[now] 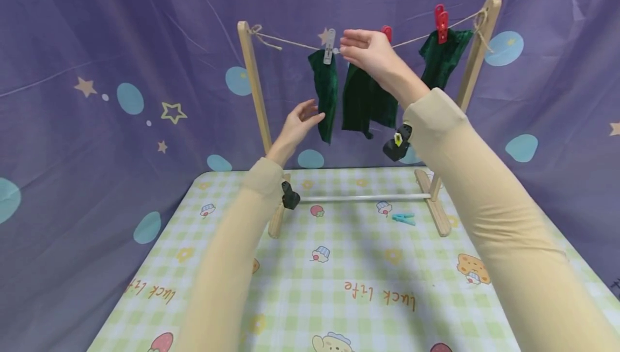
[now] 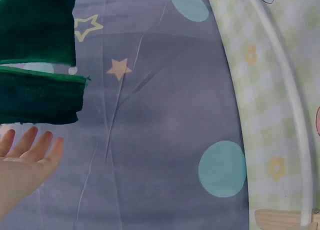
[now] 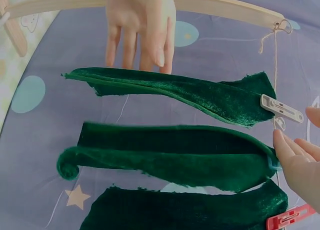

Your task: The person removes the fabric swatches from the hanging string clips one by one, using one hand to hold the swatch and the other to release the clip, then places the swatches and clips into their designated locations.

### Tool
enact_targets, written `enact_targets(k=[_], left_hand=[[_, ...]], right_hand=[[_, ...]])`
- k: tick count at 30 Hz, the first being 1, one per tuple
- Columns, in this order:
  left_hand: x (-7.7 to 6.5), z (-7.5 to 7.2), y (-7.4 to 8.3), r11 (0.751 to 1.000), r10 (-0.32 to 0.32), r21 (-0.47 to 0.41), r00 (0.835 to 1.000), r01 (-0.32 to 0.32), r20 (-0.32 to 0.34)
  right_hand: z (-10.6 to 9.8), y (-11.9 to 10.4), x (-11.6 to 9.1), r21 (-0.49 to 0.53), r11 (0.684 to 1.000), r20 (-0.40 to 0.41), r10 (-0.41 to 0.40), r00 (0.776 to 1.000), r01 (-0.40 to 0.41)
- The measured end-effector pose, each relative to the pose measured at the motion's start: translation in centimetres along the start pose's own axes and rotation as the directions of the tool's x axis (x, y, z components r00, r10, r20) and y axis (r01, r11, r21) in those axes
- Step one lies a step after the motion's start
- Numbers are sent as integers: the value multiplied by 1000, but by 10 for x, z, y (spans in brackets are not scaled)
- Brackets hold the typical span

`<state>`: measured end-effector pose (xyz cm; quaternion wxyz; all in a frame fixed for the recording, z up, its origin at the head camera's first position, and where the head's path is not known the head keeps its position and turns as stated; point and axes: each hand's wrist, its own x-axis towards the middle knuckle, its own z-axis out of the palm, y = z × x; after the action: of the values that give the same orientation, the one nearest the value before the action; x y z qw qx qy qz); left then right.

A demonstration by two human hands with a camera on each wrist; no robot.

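My left hand [image 1: 301, 121] is beside the lower part of a narrow green velvet cloth [image 1: 326, 85], its fingers loosely bent and holding nothing. A grey clothespin [image 1: 329, 46] clips that cloth to the twine line [image 1: 288, 41]. Up at the line, just right of this clothespin, my right hand [image 1: 372, 53] has its fingers extended. In the right wrist view its fingertips overlap the top of a folded green cloth [image 3: 165, 162], where a pale-blue clip [image 3: 274, 163] peeks out, mostly hidden. Another green cloth [image 3: 185, 210] hangs below it there from a red clothespin [image 3: 290, 217].
Wooden posts [image 1: 254, 85] hold the line, with a white rod [image 1: 363, 198] low between them. At the right end, red clothespins [image 1: 441, 25] hold another green cloth [image 1: 441, 61]. A turquoise clothespin [image 1: 404, 218] lies on the checkered tablecloth [image 1: 358, 244]. Behind hangs a purple curtain [image 1: 145, 18].
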<state>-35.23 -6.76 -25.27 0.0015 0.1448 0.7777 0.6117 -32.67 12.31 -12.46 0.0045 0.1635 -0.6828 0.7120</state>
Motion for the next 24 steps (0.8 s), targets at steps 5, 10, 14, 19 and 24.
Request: enact_targets(k=[5, 10, 14, 19, 24], left_hand=[[1, 4, -2, 1000, -23, -7, 1000, 23, 8], [2, 8, -5, 996, -8, -83, 1000, 8, -1], [2, 11, -7, 995, 1, -102, 1000, -3, -25], [2, 11, -9, 997, 14, -73, 999, -18, -53], [1, 10, -10, 1000, 21, -17, 998, -22, -63]], right_hand=[[1, 1, 4, 23, 999, 20, 29, 999, -30], [2, -1, 6, 62, 997, 32, 42, 999, -44], [4, -2, 9, 62, 997, 32, 37, 999, -39], [8, -4, 13, 30, 999, 31, 36, 999, -37], [11, -5, 16, 17, 998, 28, 59, 998, -59]])
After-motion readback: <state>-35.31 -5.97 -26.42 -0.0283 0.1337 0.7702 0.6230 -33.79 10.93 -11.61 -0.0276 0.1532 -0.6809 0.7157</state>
